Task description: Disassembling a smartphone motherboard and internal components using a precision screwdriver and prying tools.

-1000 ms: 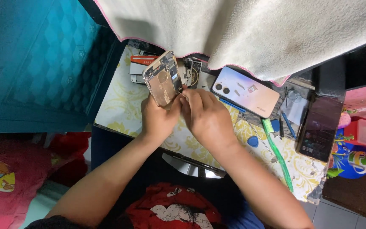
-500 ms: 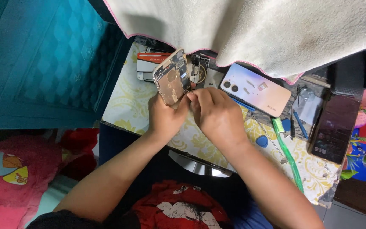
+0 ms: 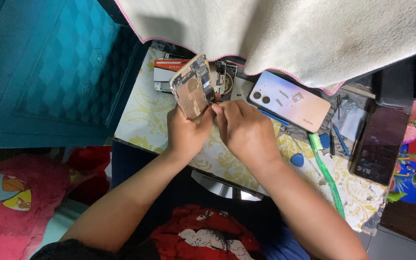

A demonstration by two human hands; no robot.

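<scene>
Opened phone (image 3: 193,87), its gold frame and bare boards facing us, stands tilted above the near left of our patterned table (image 3: 140,120), our left hand (image 3: 185,132) gripping its lower end. Our right hand (image 3: 244,130) presses against that same lower edge with fingers curled tight, though we cannot tell what they pinch. Further right lie a pink-blue phone (image 3: 287,100), a green toothbrush (image 3: 326,175) and a dark phone (image 3: 380,144).

Towel (image 3: 290,33) overhangs table (image 3: 140,120) at 12 o'clock, blocks far edge. Pink phone (image 3: 289,100), green brush (image 3: 326,173), dark phone (image 3: 380,144) crowd 3 o'clock. Bare tabletop at 9 o'clock of hands: free passage.
</scene>
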